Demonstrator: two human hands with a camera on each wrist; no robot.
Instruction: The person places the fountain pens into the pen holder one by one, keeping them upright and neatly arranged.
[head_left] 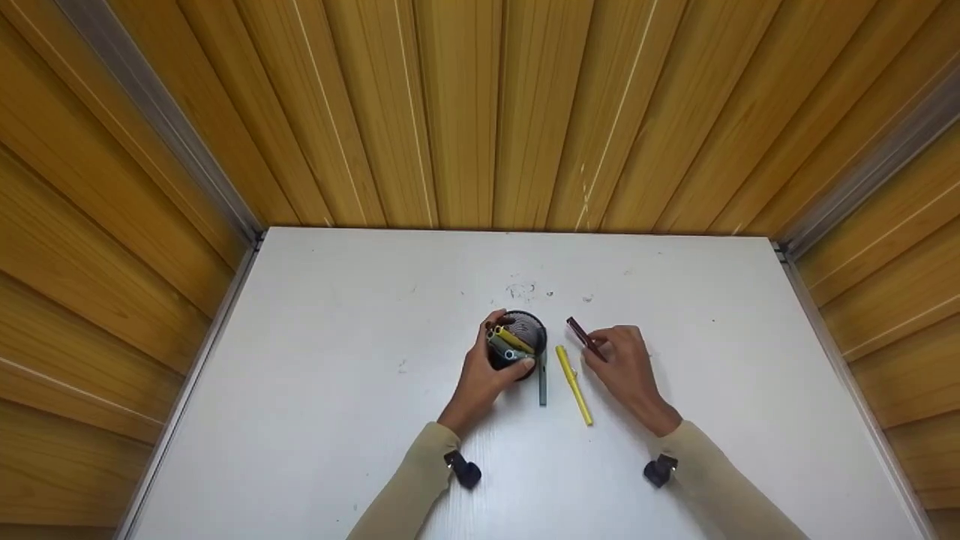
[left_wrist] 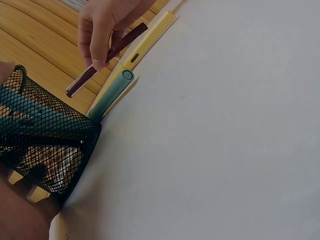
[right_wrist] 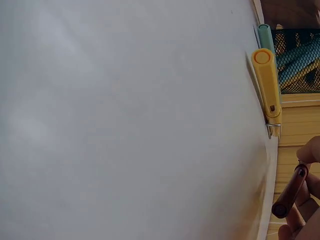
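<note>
Fingers of the right hand (head_left: 626, 360) pinch a dark red pen (head_left: 585, 339) just right of frame centre, lifted off the white table (head_left: 337, 420). The left hand (head_left: 484, 371) curls round the black mesh pen cup (head_left: 519, 341). Best tip the pen upright, then lower it into the cup's open gap.

A slim dark-red plastic pen (head_left: 582, 336) was pinched in the fingers of the right hand (head_left: 627, 364), raised off the white table (head_left: 315, 390) and tilted, its free end pointing away toward the left hand (head_left: 484, 373). A round black wire-mesh pen holder (head_left: 520, 339) stood upright within the left hand's curled fingers, with yellow and teal pens inside. Between the two hands lay a yellow pen (head_left: 574, 384) and, against the holder, a teal pen (head_left: 542, 384), both flat on the table.
</note>
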